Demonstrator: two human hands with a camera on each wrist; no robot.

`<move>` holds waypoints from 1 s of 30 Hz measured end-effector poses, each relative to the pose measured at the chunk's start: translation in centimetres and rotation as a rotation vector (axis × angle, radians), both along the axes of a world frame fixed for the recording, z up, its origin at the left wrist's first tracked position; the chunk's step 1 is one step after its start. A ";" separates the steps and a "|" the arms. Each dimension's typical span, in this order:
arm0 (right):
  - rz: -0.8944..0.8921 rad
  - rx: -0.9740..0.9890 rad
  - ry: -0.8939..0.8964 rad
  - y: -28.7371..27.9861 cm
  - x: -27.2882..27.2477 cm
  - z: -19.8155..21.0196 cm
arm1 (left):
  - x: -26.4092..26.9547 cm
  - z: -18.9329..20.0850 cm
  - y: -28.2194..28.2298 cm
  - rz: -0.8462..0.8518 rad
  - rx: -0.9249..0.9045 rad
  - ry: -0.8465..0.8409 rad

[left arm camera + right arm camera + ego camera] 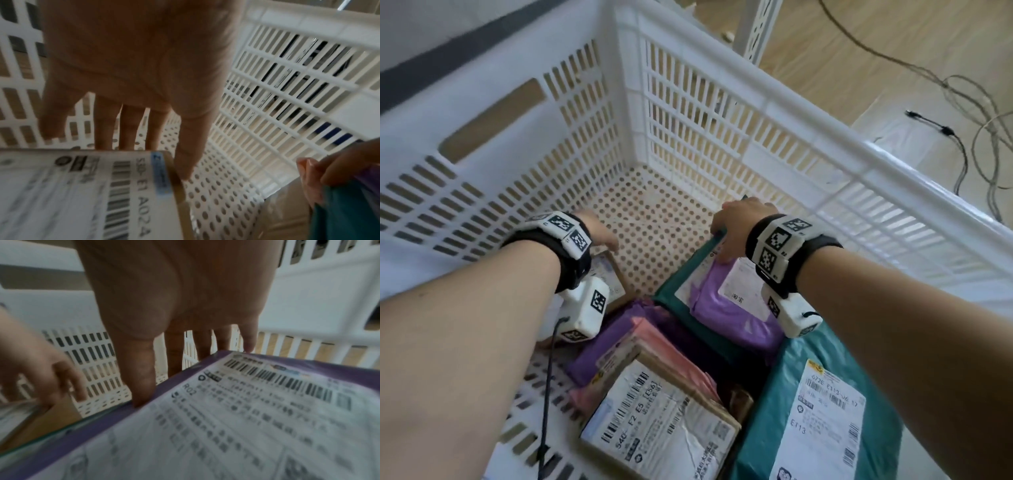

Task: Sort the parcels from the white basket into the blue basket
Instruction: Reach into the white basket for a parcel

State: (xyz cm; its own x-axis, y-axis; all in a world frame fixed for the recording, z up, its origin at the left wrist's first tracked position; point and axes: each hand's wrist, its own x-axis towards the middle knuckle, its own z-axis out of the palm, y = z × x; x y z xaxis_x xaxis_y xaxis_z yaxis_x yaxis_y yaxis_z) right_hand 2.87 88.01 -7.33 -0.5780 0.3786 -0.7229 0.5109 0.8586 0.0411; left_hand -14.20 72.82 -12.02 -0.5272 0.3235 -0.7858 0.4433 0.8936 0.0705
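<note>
Parcels lie stacked in the white basket (722,85). Right hand (739,226) pinches the purple mailer (729,308) at its far edge; soft, light, likely slippery film. Left hand (599,233), fingers extended, reaches the stiff cardboard box (61,194); hold by edges.

From the right wrist cam: my right hand (180,305) was reaching down over a purple parcel (144,423), fingers (141,369) pointing down past its far edge, thumb tip pressed on the purple border. The parcel's big white shipping label (236,426) with barcodes filled most of the shot, pretty blurry. My left hand (35,363) was off to the side on a cardboard box (51,420). The white basket (98,353) wall with slots sat behind it all.
</note>
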 end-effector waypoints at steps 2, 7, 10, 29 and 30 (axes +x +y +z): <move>-0.043 -0.009 0.047 0.3 0.3 -0.2 | 0.9 -0.5 -0.7 -0.107 -0.108 -0.043; -0.166 -0.024 0.238 -0.4 0.2 -0.1 | 2.0 -1.1 -1.5 -0.223 -0.227 -0.125; -0.170 -0.051 0.287 -1.0 -0.1 -0.2 | 1.1 -1.9 -2.4 -0.253 -0.259 -0.164; -0.311 -0.057 0.365 -0.1 -0.1 -1.8 | 3.0 -0.8 -0.9 -0.391 0.059 0.063; -0.325 -0.057 0.380 0.1 -0.1 -1.6 | 2.5 -0.6 -0.2 -0.323 0.116 0.089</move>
